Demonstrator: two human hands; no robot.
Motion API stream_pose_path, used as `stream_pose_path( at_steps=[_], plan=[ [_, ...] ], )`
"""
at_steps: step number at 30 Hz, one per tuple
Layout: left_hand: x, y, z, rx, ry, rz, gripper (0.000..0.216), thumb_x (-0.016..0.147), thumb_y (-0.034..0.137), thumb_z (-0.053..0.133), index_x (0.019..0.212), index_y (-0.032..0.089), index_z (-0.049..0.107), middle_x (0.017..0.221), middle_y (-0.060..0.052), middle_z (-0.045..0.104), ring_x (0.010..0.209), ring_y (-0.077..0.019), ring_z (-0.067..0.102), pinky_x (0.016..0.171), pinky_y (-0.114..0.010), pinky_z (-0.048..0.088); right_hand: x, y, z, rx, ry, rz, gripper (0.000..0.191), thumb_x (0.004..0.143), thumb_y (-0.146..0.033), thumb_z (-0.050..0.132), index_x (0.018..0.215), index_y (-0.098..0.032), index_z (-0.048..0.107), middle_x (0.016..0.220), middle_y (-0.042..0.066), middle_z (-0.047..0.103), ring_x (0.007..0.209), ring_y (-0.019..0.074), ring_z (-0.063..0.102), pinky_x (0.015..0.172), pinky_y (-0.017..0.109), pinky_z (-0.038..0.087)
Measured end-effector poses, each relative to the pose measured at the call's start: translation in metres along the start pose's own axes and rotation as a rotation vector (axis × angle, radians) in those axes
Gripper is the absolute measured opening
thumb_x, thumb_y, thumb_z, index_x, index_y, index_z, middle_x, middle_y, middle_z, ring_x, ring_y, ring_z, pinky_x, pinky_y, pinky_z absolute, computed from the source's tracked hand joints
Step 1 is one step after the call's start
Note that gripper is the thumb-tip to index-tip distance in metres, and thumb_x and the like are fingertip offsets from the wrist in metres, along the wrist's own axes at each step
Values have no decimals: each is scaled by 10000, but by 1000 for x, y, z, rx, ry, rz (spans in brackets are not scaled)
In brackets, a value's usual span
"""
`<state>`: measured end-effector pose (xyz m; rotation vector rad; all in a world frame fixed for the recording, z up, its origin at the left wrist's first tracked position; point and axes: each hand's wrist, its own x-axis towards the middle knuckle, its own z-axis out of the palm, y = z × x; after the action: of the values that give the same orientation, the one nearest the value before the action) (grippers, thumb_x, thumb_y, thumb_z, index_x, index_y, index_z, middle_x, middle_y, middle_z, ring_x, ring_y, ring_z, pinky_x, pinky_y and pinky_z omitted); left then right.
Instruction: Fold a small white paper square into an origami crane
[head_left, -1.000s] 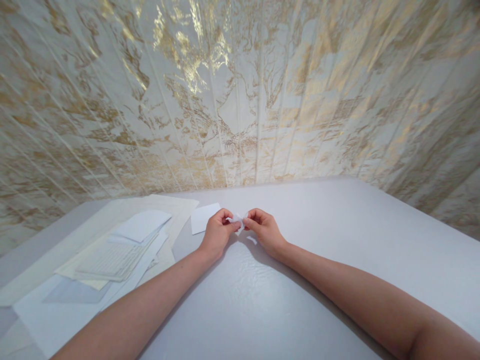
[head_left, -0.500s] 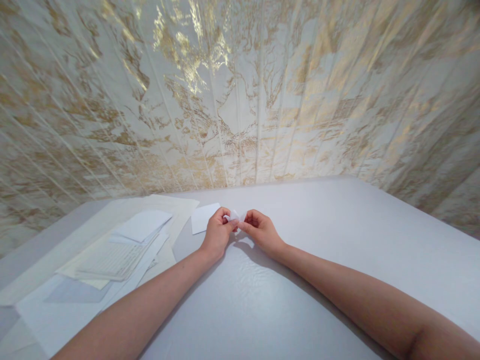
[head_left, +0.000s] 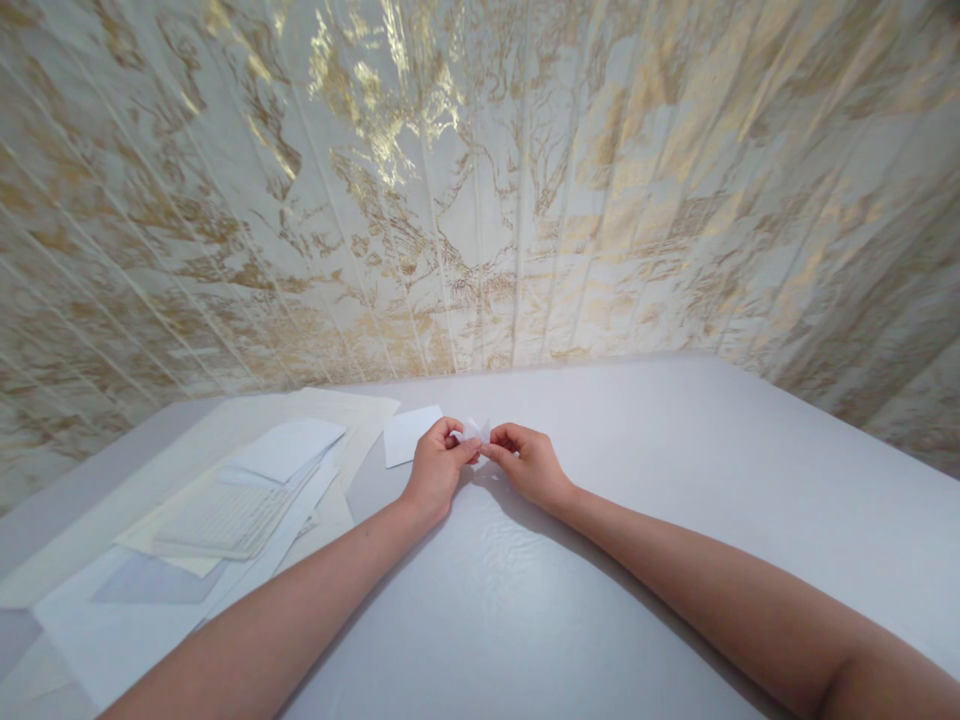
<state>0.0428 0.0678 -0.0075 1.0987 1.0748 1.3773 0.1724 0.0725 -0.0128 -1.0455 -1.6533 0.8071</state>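
Observation:
A small piece of folded white paper (head_left: 475, 430) is held up between my two hands, just above the table. My left hand (head_left: 437, 465) pinches its left side between thumb and fingers. From the other side, my right hand (head_left: 529, 465) grips its lower right part with thumb and forefinger. Pointed flaps of the paper stick up between the fingertips; the rest is hidden by my fingers. Just behind my left hand lies a flat white sheet (head_left: 409, 435), partly covered by that hand.
The pale table (head_left: 675, 450) reaches back to a white and gold patterned curtain (head_left: 480, 200). On the left lies a loose pile of papers, with a folded white sheet (head_left: 292, 447) and a lined, written page (head_left: 217, 520) on it.
The right hand's fingers have shifted slightly on the folded paper, and its pointed flaps show a little more between the hands. The left hand has barely moved.

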Motion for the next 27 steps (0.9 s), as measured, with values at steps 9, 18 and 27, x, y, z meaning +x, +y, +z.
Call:
stream_pose_path(
  at_steps=[9, 18, 27],
  plan=[
    [0, 0, 0, -36, 14, 13, 223, 541, 193, 661, 656, 179, 470, 463, 75, 531, 469, -87, 510, 544, -213, 394, -1, 3, 1, -57, 3, -35, 174, 722, -311, 557, 619, -171, 545, 556, -13, 525, 522, 112, 443, 533, 234, 349],
    [-1, 1, 1, -67, -39, -9, 237, 512, 173, 670, 643, 173, 473, 465, 64, 555, 476, -96, 529, 539, -216, 400, -1, 4, -1, -196, -31, -106, 143, 723, -195, 472, 582, -179, 457, 534, -30, 480, 526, 103, 428, 530, 216, 325],
    [-2, 7, 0, -85, 9, -51, 451, 439, 113, 708, 791, 199, 440, 428, 131, 472, 426, -85, 523, 519, -204, 411, -1, 6, 0, -216, -51, -33, 158, 722, -195, 471, 583, -190, 396, 532, -44, 468, 526, 99, 421, 521, 208, 315]
  ],
)
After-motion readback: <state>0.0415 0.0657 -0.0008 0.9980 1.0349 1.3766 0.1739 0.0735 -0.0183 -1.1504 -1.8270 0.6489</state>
